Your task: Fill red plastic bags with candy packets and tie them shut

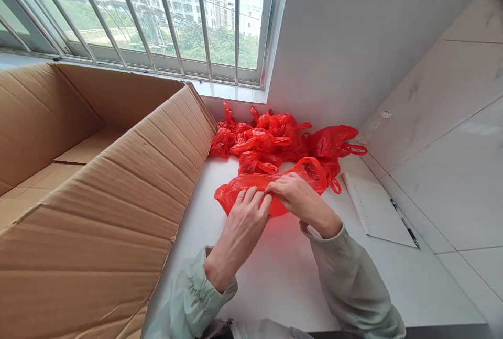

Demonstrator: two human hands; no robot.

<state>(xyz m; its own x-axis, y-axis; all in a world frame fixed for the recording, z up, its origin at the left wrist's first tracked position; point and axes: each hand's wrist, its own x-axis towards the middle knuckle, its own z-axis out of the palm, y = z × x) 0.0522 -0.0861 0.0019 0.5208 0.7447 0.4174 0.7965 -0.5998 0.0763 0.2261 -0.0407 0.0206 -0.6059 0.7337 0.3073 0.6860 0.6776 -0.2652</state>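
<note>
A thin red plastic bag (231,188) is stretched out sideways above the white tabletop, its handle loop (314,168) lying to the upper right. My left hand (247,218) grips the bag near its middle, fingers curled over the film. Close beside it, my right hand (294,197) pinches the same bag, fingertips almost touching those of the left. Whatever lies under the fingers is hidden. Just behind the hands, several crumpled and knotted red plastic bags (271,134) are heaped against the wall.
A large open cardboard box (129,187) fills the left side, its wall slanting beside my left arm. A white notebook (379,213) with a black pen (404,223) lies at the right by the tiled wall. Behind is a barred window (176,19).
</note>
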